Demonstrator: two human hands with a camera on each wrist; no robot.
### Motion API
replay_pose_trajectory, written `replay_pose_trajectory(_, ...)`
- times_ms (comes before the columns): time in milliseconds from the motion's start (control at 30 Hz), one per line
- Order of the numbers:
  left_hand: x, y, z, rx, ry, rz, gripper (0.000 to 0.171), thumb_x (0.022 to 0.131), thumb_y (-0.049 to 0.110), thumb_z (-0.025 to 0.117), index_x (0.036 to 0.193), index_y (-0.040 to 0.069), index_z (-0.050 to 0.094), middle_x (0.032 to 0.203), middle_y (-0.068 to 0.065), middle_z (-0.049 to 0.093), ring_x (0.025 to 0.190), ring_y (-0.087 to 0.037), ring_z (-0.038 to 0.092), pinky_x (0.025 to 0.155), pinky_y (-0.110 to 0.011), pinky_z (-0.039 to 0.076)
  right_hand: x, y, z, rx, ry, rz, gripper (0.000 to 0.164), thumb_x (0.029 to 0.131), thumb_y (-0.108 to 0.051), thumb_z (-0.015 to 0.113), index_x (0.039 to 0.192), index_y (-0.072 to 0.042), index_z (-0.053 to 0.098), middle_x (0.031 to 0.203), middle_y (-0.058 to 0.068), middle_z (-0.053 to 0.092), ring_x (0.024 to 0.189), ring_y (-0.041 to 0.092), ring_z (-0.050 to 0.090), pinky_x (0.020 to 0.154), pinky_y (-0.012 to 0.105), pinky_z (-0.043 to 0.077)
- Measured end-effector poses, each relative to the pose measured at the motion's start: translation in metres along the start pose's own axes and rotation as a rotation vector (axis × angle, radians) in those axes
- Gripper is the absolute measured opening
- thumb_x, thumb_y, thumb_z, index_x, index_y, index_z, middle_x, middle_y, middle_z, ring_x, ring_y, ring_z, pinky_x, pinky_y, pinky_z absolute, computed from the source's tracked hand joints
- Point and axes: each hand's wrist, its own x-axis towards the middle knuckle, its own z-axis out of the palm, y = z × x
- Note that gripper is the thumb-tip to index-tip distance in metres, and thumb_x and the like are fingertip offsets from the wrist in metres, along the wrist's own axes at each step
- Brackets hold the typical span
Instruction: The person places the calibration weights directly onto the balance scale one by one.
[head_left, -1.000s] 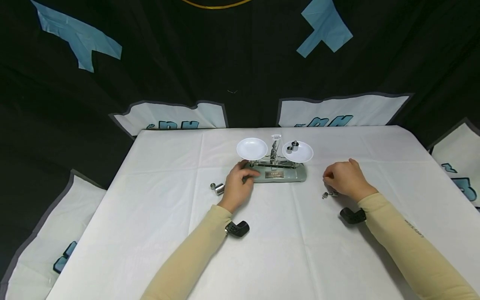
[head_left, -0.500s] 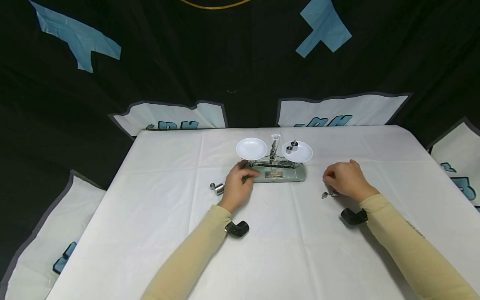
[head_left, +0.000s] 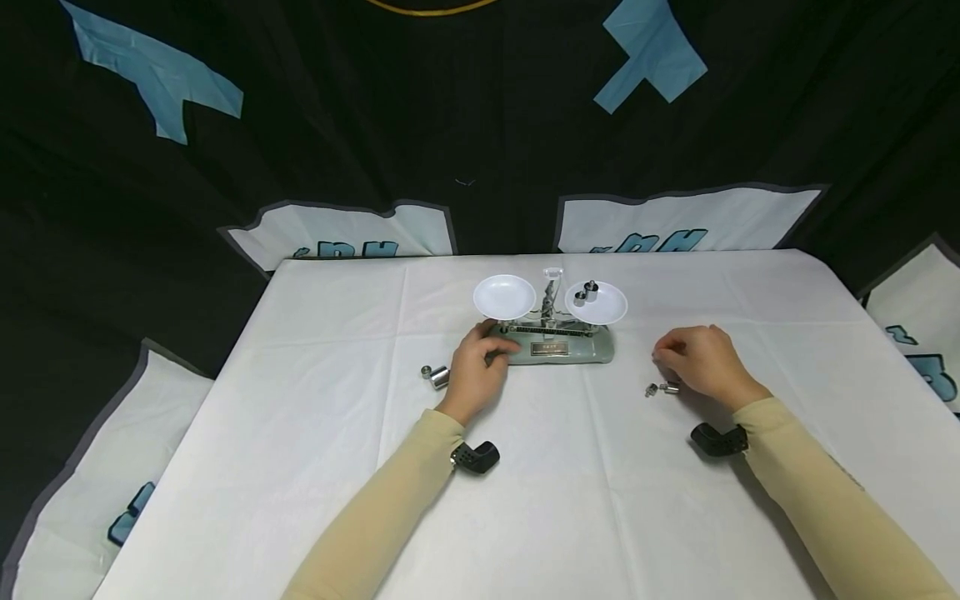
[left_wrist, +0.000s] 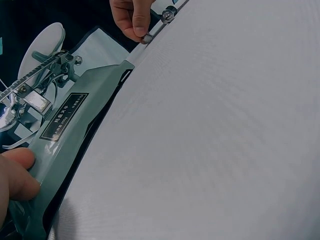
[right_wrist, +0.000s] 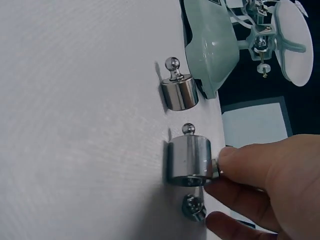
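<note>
A green-based balance scale (head_left: 573,350) stands at the middle back of the table. Its left pan (head_left: 504,297) is bare, while its right pan (head_left: 611,307) bears two metal weights. My left hand (head_left: 472,375) grips the left end of the base, with thumb and finger on its front in the left wrist view. To the right of the scale, my right hand (head_left: 701,362) pinches a small metal weight (right_wrist: 216,169), mostly hidden by its fingers. Close by on the cloth stand a wide weight (right_wrist: 190,160), a second weight (right_wrist: 180,92) and a smaller one (right_wrist: 192,206).
Left of my left hand, a larger silver weight (head_left: 439,378) and a small one (head_left: 425,372) are on the cloth. A white cloth (head_left: 540,500) covers the table. Black curtain (head_left: 495,125) hangs behind the table's far edge.
My right hand has shifted slightly to the right, leaving more of the weights beside it in view. The left hand and the scale keep their places.
</note>
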Motion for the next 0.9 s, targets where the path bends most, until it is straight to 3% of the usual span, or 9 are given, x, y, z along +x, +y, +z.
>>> replay_pose_trajectory(100,0.000,0.000,0.000,-0.006,0.001,0.007,0.024,0.086,-0.004,0.058,0.097,0.003,0.079,0.148,-0.022,0.055,0.145,-0.041,0.046,0.124,-0.051,0.034,-0.001,0.003,0.001,0.016,0.036,-0.024,0.012,0.092,-0.007,0.068,0.094,0.001,0.075,0.088,0.016,0.077,0.081,0.031,0.067,0.097,0.057,0.043)
replay_pose_trajectory(267,0.000,0.000,0.002,-0.008,0.001,0.008,0.024,0.086,-0.004,0.058,0.097,0.003,0.079,0.148,-0.022,0.055,0.145,-0.041,0.045,0.125,-0.051,0.033,-0.003,0.005,0.005,0.052,0.083,-0.019,0.011,0.092,-0.006,0.068,0.094,0.001,0.075,0.088,0.017,0.077,0.085,0.032,0.066,0.090,0.054,0.045)
replay_pose_trajectory(400,0.000,0.000,0.002,-0.011,0.001,0.011,0.024,0.086,-0.004,0.058,0.097,0.003,0.078,0.148,-0.022,0.055,0.145,-0.041,0.045,0.125,-0.051,0.032,-0.003,0.003,0.004,0.104,0.138,-0.016,0.011,0.092,-0.003,0.066,0.095,0.003,0.075,0.091,0.021,0.077,0.092,0.040,0.068,0.101,0.064,0.044)
replay_pose_trajectory(567,0.000,0.001,0.002,-0.015,-0.005,-0.006,0.024,0.085,-0.004,0.059,0.097,0.003,0.079,0.149,-0.021,0.054,0.146,-0.040,0.044,0.125,-0.051,0.032,0.000,-0.002,0.000,0.136,0.206,-0.051,0.010,0.093,-0.001,0.065,0.095,0.005,0.073,0.093,0.025,0.075,0.096,0.046,0.070,0.113,0.073,0.032)
replay_pose_trajectory(900,0.000,0.000,0.000,-0.009,-0.004,-0.004,0.025,0.085,-0.005,0.059,0.098,0.004,0.079,0.149,-0.021,0.054,0.145,-0.039,0.046,0.124,-0.050,0.034,0.011,-0.016,-0.013,0.145,0.223,-0.084,0.011,0.094,-0.001,0.065,0.096,0.005,0.074,0.093,0.025,0.076,0.079,0.034,0.064,0.115,0.072,0.031)
